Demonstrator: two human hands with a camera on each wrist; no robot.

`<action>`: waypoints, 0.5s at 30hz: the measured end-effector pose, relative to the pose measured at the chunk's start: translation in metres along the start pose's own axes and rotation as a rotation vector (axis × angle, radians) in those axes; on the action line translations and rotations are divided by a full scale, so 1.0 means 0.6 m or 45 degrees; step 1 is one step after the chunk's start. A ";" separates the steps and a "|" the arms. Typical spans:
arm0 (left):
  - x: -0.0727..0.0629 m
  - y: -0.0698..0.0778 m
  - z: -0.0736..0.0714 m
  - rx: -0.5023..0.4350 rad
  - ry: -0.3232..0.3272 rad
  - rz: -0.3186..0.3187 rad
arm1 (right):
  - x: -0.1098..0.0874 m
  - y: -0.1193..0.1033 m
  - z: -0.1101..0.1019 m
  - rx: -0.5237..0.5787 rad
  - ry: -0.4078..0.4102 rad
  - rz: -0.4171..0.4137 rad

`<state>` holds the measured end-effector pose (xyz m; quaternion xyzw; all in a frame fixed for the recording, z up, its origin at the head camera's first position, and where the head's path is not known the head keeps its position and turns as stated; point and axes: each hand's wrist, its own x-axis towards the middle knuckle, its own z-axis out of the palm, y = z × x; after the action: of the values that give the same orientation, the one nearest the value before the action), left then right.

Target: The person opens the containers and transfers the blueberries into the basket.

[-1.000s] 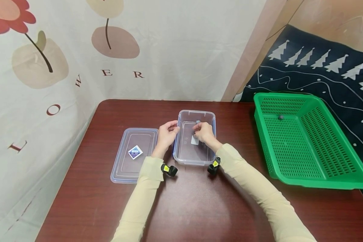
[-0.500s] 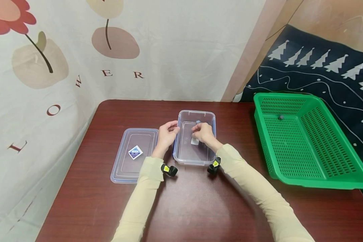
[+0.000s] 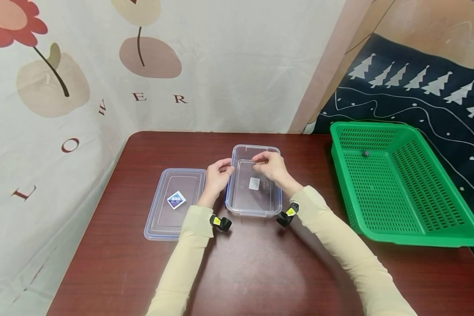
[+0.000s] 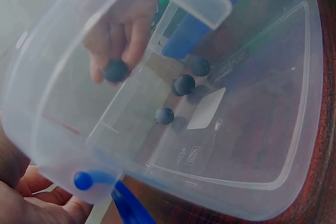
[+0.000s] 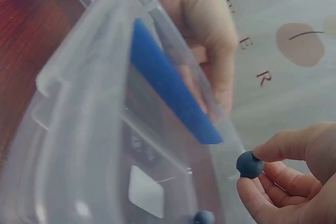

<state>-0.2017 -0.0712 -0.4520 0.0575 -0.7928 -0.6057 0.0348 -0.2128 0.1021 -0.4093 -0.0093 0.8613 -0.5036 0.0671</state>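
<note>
My right grip (image 3: 274, 169) is closed to a small gap, thumb on one side and fingertips on the other, pinching a dark blue ball (image 5: 249, 164) over the far part of the clear box (image 3: 232, 204). It looks small and close to round, with a nick or notch near its lower edge, much like a blueberry. I take it to be very light, so weight should hardly matter; the skin is likely smooth and the inside soft, so I expect it to roll out under a lopsided pinch or bruise under a hard one. The best hold seems to be across the widest part with the soft finger pads, as I have it, pressing no more than it needs. My left grip (image 3: 218, 177) is loose, fingers relaxed at the box's left wall; I cannot tell how firmly it touches. The box looks like thin, fairly stiff plastic, steadied best by its rim. Three similar balls (image 4: 184, 85) sit on its floor, apart from the one I hold.
</note>
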 end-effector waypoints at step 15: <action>0.000 0.001 -0.001 0.032 -0.003 -0.013 | -0.015 -0.011 -0.076 0.041 0.080 -0.051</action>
<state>-0.2018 -0.0715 -0.4513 0.0615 -0.8001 -0.5959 0.0300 -0.2098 0.1393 -0.3805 -0.0096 0.8543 -0.5187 0.0301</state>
